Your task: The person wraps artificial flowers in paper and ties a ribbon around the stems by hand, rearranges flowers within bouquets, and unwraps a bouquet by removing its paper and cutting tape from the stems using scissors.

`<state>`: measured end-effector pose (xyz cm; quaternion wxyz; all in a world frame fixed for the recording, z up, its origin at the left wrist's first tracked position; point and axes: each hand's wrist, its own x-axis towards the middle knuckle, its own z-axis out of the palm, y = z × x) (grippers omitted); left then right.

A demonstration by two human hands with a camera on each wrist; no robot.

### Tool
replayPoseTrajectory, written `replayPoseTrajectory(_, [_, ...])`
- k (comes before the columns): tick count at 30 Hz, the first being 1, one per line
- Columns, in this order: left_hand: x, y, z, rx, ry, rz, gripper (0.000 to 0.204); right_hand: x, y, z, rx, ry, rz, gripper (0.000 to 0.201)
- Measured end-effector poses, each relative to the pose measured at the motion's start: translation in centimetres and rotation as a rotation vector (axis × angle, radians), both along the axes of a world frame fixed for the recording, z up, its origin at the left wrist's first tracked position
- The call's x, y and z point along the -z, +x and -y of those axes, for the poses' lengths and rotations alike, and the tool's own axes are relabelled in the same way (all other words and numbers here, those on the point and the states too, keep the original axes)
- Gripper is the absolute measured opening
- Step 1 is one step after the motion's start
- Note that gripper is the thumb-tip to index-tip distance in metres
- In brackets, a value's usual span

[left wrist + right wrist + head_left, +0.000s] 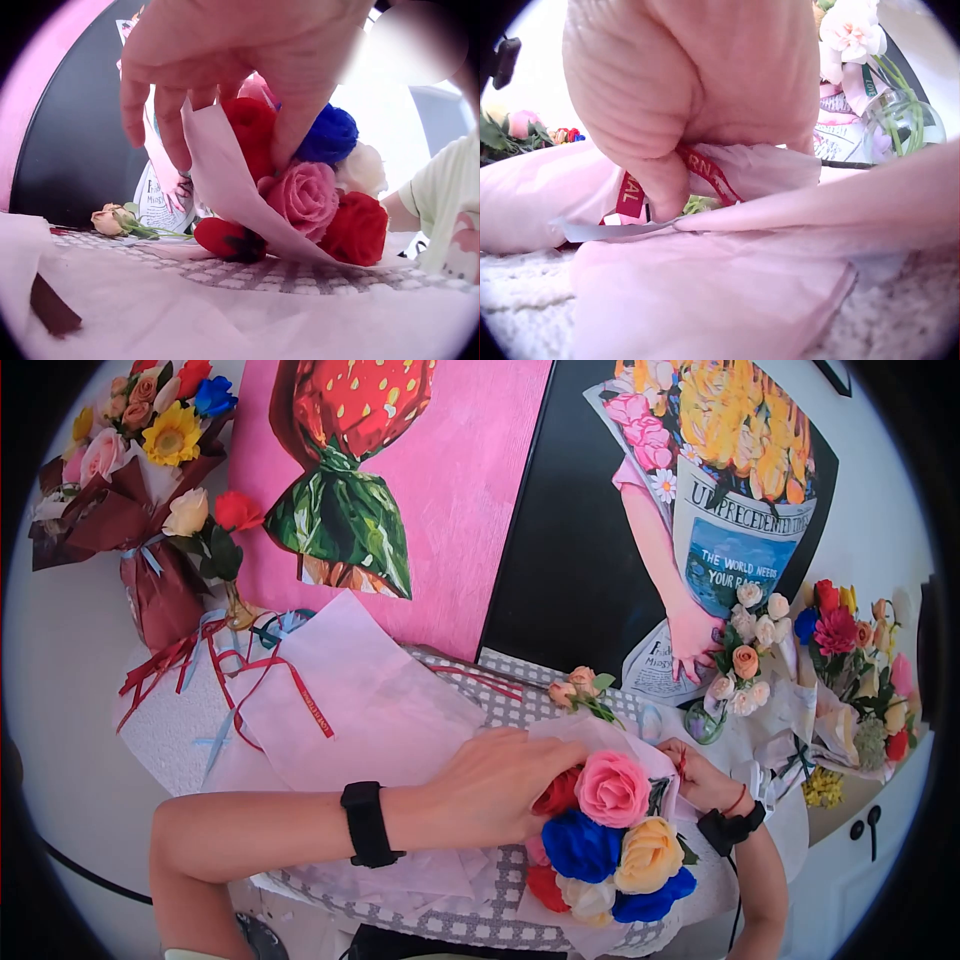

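A bouquet of artificial roses in red, pink, blue, cream and white lies in pale pink wrapping paper [212, 146] on the table. Over its left side reaches my left hand [500, 775], thumb inside the paper by a red rose [250, 135] and fingers outside, pinching the sheet's edge. A pink rose [612, 788] and a blue rose [580, 845] sit beside those fingers. At the bouquet's stem end, my right hand [700, 775] grips a red ribbon [632, 196] with gold lettering, close over the gathered paper. Its fingertips are partly hidden in the right wrist view.
Loose pink paper sheets [350, 690] and red ribbons [312, 705] spread across the left of the table. Cut peach roses [575, 685] lie behind the bouquet. A glass vase [705, 722] of pale roses stands behind the right hand, with wrapped bouquets at both sides.
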<state>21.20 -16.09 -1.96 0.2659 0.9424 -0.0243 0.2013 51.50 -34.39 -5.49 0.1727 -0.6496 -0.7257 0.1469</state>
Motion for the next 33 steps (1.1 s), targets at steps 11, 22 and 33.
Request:
replayPoseTrajectory(11, [1.8, 1.5, 0.0, -0.012, 0.115, 0.104, 0.027, -0.1, -0.2, 0.0, 0.025, -0.028, -0.031, 0.029])
replayPoseTrajectory(22, [2.0, 1.2, -0.1, -0.013, -0.044, 0.13, 0.036, -0.1, -0.2, 0.0, 0.028, -0.05, -0.072, 0.029])
replayPoseTrajectory(33, [0.9, 2.1, -0.1, -0.004, -0.05, -0.198, 0.046, 0.1, 0.0, -0.1, 0.036, -0.037, -0.024, 0.027])
